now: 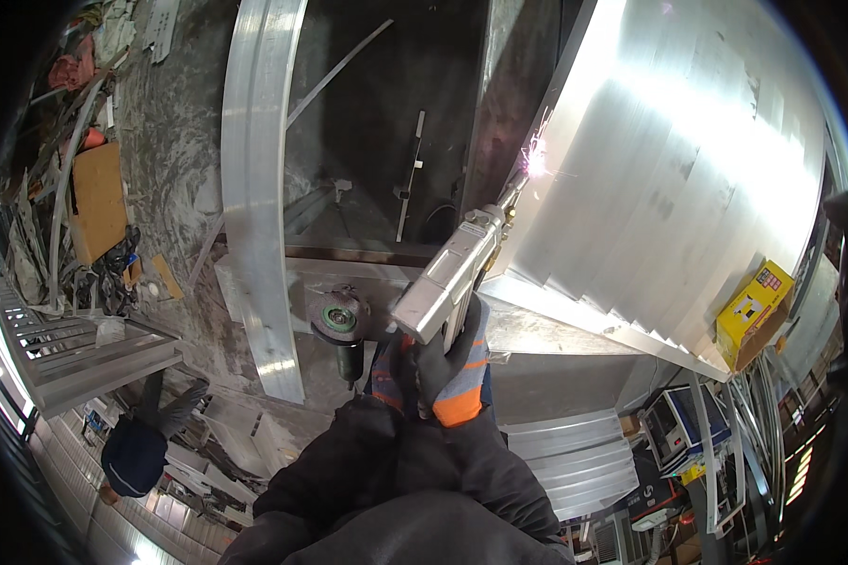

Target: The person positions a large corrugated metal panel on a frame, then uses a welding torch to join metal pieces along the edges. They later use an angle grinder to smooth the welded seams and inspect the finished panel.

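Note:
A silvery handheld laser welding gun (450, 271) points up and to the right. Its nozzle tip (521, 179) meets the left edge of a large ribbed metal panel (669, 188), where pinkish sparks (534, 158) fly. My right hand (462, 372), in a grey and black glove with an orange cuff, is wrapped round the gun's handle. Close beside it, my left hand (387, 377), gloved as well, is closed beneath the gun's rear end; its fingers are partly hidden. An angle grinder (341, 325) with a green-centred disc lies just left of my left hand.
A long metal strip (259, 188) stretches along the left of the work area. A yellow box (754, 311) sits on the panel's near right corner. Ribbed sheet (579, 461) lies lower right. At lower left, another person (137, 452) is near a slatted metal frame (94, 358).

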`<state>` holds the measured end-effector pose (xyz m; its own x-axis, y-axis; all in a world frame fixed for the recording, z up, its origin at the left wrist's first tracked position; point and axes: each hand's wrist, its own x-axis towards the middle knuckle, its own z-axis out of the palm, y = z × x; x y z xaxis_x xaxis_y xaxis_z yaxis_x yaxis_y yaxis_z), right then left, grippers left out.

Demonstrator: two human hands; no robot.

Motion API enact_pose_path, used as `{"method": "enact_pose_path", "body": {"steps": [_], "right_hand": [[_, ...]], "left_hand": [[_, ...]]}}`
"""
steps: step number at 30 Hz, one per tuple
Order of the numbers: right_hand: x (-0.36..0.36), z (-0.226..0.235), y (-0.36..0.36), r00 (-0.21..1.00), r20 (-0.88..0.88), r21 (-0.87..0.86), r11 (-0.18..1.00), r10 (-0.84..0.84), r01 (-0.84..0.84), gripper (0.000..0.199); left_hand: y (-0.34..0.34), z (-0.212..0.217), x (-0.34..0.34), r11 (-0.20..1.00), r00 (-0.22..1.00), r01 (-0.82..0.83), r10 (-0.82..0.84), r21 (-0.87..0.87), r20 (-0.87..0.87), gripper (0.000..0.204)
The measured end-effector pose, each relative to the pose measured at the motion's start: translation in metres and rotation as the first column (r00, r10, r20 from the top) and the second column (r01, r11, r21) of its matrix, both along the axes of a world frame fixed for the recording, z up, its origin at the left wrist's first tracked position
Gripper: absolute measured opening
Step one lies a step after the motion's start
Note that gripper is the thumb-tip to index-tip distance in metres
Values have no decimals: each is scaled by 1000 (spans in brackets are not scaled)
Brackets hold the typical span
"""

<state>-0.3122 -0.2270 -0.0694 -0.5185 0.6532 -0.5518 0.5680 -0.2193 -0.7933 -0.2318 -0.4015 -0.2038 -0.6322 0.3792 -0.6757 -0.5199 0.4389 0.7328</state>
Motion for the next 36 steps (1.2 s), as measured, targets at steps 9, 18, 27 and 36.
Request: {"method": "enact_pose_path", "body": {"steps": [9,18,27,36], "right_hand": [[99,43,36,947,-50,-62,945,317,-320,63],[312,93,28,998,0,-201,977,-70,69,65],[589,113,-48,874,343,-49,922,-346,384,51],[799,-46,-340,-432,-352,-522,-210,-830,827,32]], "left_hand": [[-35,-11,22,945,898,-313,326,-93,294,28],[-7,94,-4,973,978,-176,190,-147,87,27],[-20,112,84,987,986,95,-110,127,122,27],[98,119,236,556,465,824,-774,-110,-431,35]]}}
